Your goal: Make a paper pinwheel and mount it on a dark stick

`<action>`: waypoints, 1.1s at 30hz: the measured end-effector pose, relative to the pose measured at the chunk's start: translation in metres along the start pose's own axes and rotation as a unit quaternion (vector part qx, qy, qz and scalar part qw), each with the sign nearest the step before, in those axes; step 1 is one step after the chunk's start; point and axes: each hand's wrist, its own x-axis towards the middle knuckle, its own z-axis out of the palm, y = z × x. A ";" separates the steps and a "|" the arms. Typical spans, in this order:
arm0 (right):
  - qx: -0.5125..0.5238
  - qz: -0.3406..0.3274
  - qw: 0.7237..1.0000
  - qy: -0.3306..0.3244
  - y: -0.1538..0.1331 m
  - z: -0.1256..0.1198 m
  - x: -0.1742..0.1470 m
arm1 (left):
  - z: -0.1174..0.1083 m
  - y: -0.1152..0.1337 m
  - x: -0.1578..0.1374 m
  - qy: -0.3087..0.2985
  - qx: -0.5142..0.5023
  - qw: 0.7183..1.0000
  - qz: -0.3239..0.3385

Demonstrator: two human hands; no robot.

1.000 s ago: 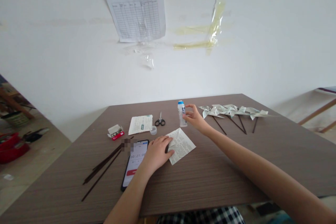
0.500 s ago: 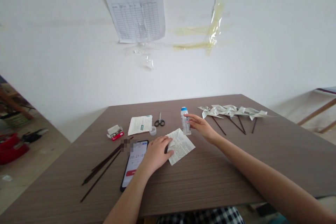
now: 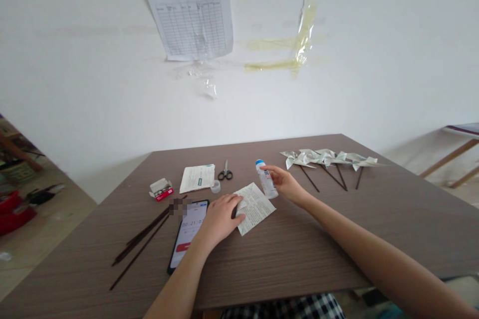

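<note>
My left hand (image 3: 223, 215) rests on the left side of a square of printed paper (image 3: 258, 209), its fingers and thumb curved over the edge and holding it down on the table. A small dark patch shows between thumb and fingers; I cannot make out what it is. My right hand (image 3: 286, 183) is closed on a clear glue bottle (image 3: 270, 188) with a blue cap and a printed label. The bottle leans to the left, just beyond the paper's upper right edge. Part of its right side is hidden by my fingers.
A phone (image 3: 183, 239) showing a timer lies left of my left arm, beside dark thin sticks (image 3: 140, 237). Behind are a small red-white box (image 3: 161, 189), folded paper (image 3: 197, 178), a tape roll (image 3: 215, 187) and scissors (image 3: 225, 174). Several paper pinwheels (image 3: 329, 158) lie at right.
My right hand has closed around the glue bottle, which has gone from upright to tilted left. My left hand stays on the paper. The whole view has shifted slightly.
</note>
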 end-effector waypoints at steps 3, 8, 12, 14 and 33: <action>-0.002 0.008 1.000 0.011 0.002 0.004 -0.001 | 0.001 0.002 0.001 0.008 -0.001 1.000 0.000; -0.021 0.001 0.999 0.025 0.002 0.010 -0.003 | 0.000 0.005 0.002 0.018 -0.006 1.000 -0.004; -0.091 0.020 0.996 0.006 0.003 0.013 -0.006 | 0.001 0.006 0.002 0.018 -0.005 1.000 -0.003; -0.139 0.033 0.990 0.000 0.004 0.015 -0.007 | 0.002 0.006 0.003 0.018 -0.007 1.000 0.001; -0.234 -0.023 0.972 0.014 0.000 0.026 -0.006 | 0.005 0.005 0.005 0.007 -0.007 1.000 0.007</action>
